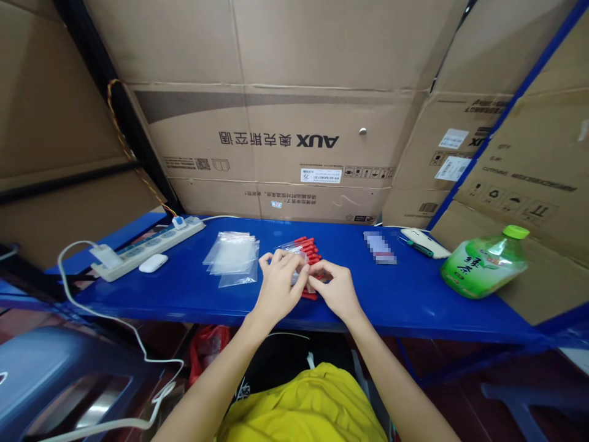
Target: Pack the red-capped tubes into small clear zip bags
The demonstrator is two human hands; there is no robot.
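On the blue table (400, 301), the left hand (280, 276) and right hand (338, 287), half-curled, pinch thumb to finger, likely for fine control. The bag stack (234, 256) sits leftward, presumably within reach. Red pens (311, 248) lie bunched beneath, a clear bag (295, 278) seemingly pinched between both hands.

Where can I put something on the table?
Most room: in front of the blurred thing, between the right hand and bottle. Less: between the white case and the bags. Crowded: the red sticks by that hand and the left hand.
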